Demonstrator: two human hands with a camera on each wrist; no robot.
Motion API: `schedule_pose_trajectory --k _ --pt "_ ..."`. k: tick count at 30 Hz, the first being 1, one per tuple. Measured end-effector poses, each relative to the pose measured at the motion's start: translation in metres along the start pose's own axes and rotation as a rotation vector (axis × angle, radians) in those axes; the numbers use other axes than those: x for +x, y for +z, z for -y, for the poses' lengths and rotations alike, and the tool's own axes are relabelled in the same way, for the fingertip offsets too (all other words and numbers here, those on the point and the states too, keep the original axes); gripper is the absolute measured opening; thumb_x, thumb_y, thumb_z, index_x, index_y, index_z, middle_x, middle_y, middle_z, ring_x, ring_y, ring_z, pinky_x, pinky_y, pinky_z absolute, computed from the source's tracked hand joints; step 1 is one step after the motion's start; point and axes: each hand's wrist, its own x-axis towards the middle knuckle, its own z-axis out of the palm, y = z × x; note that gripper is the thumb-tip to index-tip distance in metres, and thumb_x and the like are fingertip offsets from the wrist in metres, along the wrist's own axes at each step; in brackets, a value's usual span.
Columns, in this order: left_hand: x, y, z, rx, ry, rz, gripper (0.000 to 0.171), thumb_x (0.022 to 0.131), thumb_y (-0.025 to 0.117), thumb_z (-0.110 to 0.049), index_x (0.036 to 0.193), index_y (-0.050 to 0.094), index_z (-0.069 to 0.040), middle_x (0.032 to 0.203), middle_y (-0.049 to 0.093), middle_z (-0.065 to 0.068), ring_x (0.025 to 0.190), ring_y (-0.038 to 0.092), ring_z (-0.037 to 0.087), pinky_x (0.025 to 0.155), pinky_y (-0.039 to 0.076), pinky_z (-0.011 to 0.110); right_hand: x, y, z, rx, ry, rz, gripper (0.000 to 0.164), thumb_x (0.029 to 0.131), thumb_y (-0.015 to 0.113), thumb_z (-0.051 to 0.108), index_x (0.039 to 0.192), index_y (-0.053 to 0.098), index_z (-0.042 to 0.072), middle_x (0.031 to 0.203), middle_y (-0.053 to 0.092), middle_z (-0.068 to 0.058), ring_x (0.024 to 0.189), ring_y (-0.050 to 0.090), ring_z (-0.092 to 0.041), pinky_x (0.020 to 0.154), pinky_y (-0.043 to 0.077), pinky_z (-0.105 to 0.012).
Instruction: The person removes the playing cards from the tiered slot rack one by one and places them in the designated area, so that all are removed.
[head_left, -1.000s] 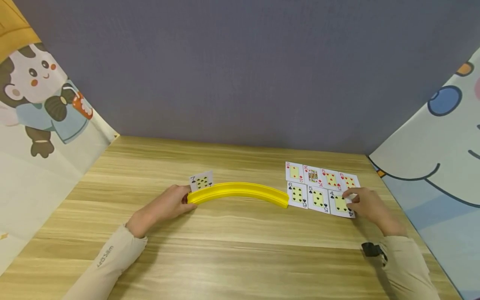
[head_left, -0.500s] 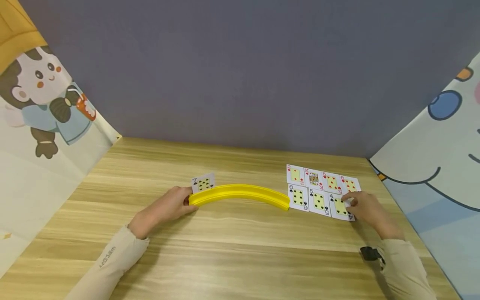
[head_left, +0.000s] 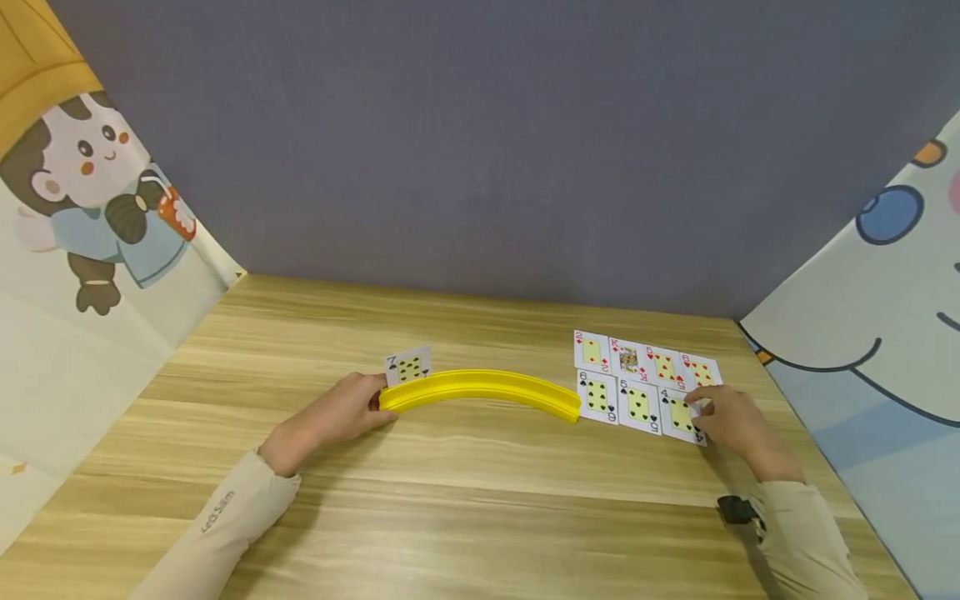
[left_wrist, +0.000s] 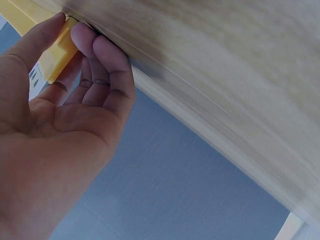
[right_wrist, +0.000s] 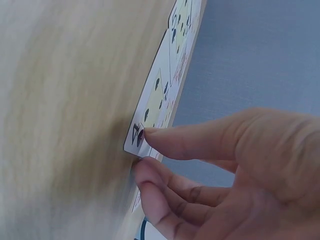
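In the head view my left hand (head_left: 337, 417) grips the left end of a curved yellow plastic track (head_left: 480, 384), thumb in front and fingers behind. A black seven card (head_left: 409, 365) stands out tilted behind that end; whether my fingers touch it is hidden. At the right, my right hand (head_left: 738, 425) pinches the right edge of the four of spades (head_left: 678, 413). In the right wrist view my thumb presses this card's corner, with the fingertips at its edge. Left of it lie the five of spades (head_left: 639, 406) and six of spades (head_left: 597, 395), beside the track's right end.
Behind the spades runs a row of red cards: two of diamonds (head_left: 591, 351), king of diamonds (head_left: 628, 360), a red five (head_left: 663, 367) and a red six (head_left: 701, 372). The wooden table (head_left: 465, 492) meets a grey panel (head_left: 480, 167) at the back. Cartoon-printed panels flank both sides.
My right hand has nudged the four of spades slightly left and toward me, against the five. The left hand and track stay put; the whole view has shifted slightly.
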Motion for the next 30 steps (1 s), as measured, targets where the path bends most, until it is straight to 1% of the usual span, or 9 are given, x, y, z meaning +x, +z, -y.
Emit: schedule_pose_trajectory --k 6,11,14,18,21,23,26,30 --pt "0.001 0.0 0.0 0.002 -0.003 0.007 0.042 0.091 0.073 -0.012 0.128 0.061 0.002 0.121 0.067 0.019 0.093 0.063 0.015 0.072 0.052 0.029 -0.001 0.002 -0.002 -0.001 0.013 0.0 0.032 0.085 0.068 0.003 0.116 0.065 -0.008 0.088 0.066 -0.024 0.071 0.058 -0.025 0.06 0.048 -0.038" --pt "0.003 0.001 -0.001 0.007 0.011 0.015 0.041 0.092 0.072 -0.012 0.129 0.06 0.0 0.122 0.066 0.017 0.091 0.061 0.014 0.072 0.051 0.029 -0.005 0.005 -0.007 -0.001 0.029 0.0 0.033 0.084 0.068 0.004 0.115 0.065 -0.008 0.087 0.066 -0.02 0.071 0.057 -0.025 0.06 0.047 -0.037" --pt "0.003 0.001 -0.002 0.013 0.012 0.012 0.041 0.091 0.073 -0.012 0.128 0.061 0.001 0.121 0.067 0.017 0.091 0.062 0.014 0.073 0.052 0.029 -0.006 0.006 -0.008 0.0 0.018 -0.008 0.033 0.084 0.069 0.003 0.115 0.065 -0.008 0.084 0.065 -0.017 0.069 0.056 -0.023 0.058 0.046 -0.036" --pt "0.004 0.0 -0.002 0.021 0.015 0.008 0.041 0.09 0.074 -0.012 0.127 0.061 0.003 0.12 0.067 0.019 0.093 0.063 0.016 0.074 0.053 0.03 -0.008 0.004 -0.005 0.017 -0.015 -0.058 0.033 0.083 0.069 0.001 0.114 0.065 -0.009 0.085 0.063 -0.019 0.071 0.057 -0.026 0.058 0.047 -0.037" --pt "0.005 -0.001 -0.001 0.021 0.023 0.006 0.042 0.09 0.074 -0.012 0.127 0.061 0.003 0.12 0.067 0.019 0.092 0.063 0.015 0.074 0.053 0.03 -0.009 0.0 -0.002 0.016 -0.056 -0.127 0.033 0.081 0.069 -0.001 0.113 0.066 -0.009 0.09 0.062 -0.025 0.077 0.06 -0.034 0.06 0.05 -0.043" --pt "0.005 -0.001 0.0 0.018 0.025 0.003 0.042 0.09 0.074 -0.012 0.127 0.06 0.004 0.119 0.067 0.02 0.089 0.062 0.015 0.072 0.052 0.029 -0.009 -0.002 0.001 0.008 -0.091 -0.168 0.033 0.08 0.069 -0.002 0.112 0.067 -0.008 0.091 0.063 -0.027 0.081 0.062 -0.038 0.062 0.051 -0.047" --pt "0.004 -0.002 0.003 0.009 0.024 -0.001 0.043 0.09 0.074 -0.012 0.126 0.06 0.005 0.117 0.068 0.02 0.084 0.06 0.014 0.068 0.05 0.028 -0.007 -0.005 0.006 -0.002 -0.162 -0.223 0.031 0.078 0.071 -0.005 0.108 0.069 -0.009 0.089 0.065 -0.027 0.079 0.064 -0.038 0.064 0.052 -0.049" --pt "0.001 -0.002 0.003 -0.004 0.014 -0.002 0.041 0.09 0.074 -0.013 0.125 0.061 0.004 0.116 0.068 0.018 0.082 0.059 0.014 0.067 0.049 0.027 -0.003 -0.007 0.016 -0.028 -0.223 -0.254 0.03 0.076 0.073 -0.006 0.106 0.07 -0.008 0.089 0.067 -0.026 0.075 0.065 -0.035 0.064 0.053 -0.049"
